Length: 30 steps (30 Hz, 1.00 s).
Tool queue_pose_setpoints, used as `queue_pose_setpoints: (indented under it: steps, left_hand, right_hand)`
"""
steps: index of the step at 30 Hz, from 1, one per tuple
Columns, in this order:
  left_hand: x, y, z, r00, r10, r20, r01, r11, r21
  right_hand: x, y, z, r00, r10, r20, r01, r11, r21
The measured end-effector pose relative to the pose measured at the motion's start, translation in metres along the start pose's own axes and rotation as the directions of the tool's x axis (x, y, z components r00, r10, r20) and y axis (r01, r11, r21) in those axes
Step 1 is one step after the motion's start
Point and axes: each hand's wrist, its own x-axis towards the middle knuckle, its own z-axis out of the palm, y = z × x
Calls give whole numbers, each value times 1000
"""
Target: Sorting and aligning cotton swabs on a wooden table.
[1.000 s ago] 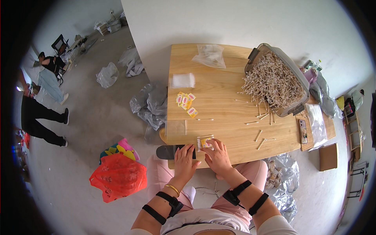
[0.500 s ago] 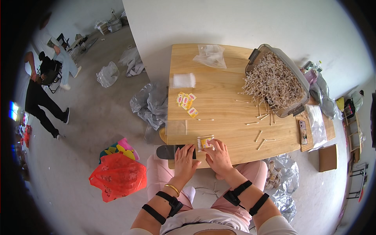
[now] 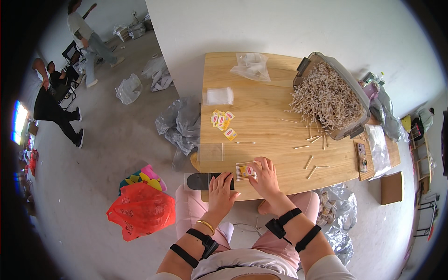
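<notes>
My left hand (image 3: 220,190) lies flat across a dark rounded plate (image 3: 198,181) in a clear sleeve at the table's near edge, fingers stretched out. Just right of it is a flat row of cotton swabs (image 3: 239,172) with a yellow, red and white card (image 3: 246,171) on top. My right hand (image 3: 265,181) has its thumb and bent fingers around the right end of this row, the fingertips close to the topmost swab. The undersides of those fingers are hidden.
A grey bin (image 3: 360,105) of cotton swabs lies tipped at the right, with loose swabs (image 3: 301,147) before it. Printed cards (image 3: 220,120), clear bags (image 3: 219,96) and a phone (image 3: 361,157) lie on the table (image 3: 261,112). A red bag (image 3: 141,209) stands left. People are at far left.
My right hand has shifted slightly up and right, from over the card to the row's right end, uncovering more of the card. My left hand stays put. People in the background have moved.
</notes>
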Motion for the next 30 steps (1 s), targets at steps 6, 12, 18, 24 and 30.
queue_pose_setpoints:
  steps: [6, 12, 18, 24, 30]
  left_hand:
    - [0, 1, -1, 1000, -6, 0, 6, 1000, -7]
    - [0, 0, -1, 1000, 1, -7, -1, 1000, -7]
    - [0, 2, -1, 1000, 5, -4, -5, 1000, -7]
    - [0, 3, -3, 1000, -6, 12, 6, 1000, 2]
    - [0, 3, -3, 1000, -5, 17, 5, 1000, 8]
  right_hand:
    - [5, 1, 4, 1000, 3, 12, -3, 1000, 10]
    - [8, 3, 5, 1000, 9, 18, -9, 1000, 17]
    - [8, 2, 3, 1000, 10, -4, -10, 999, 35]
    - [-5, -11, -5, 999, -39, 2, 39, 998, 58]
    - [-17, -20, -8, 996, -78, 51, 75, 996, 56]
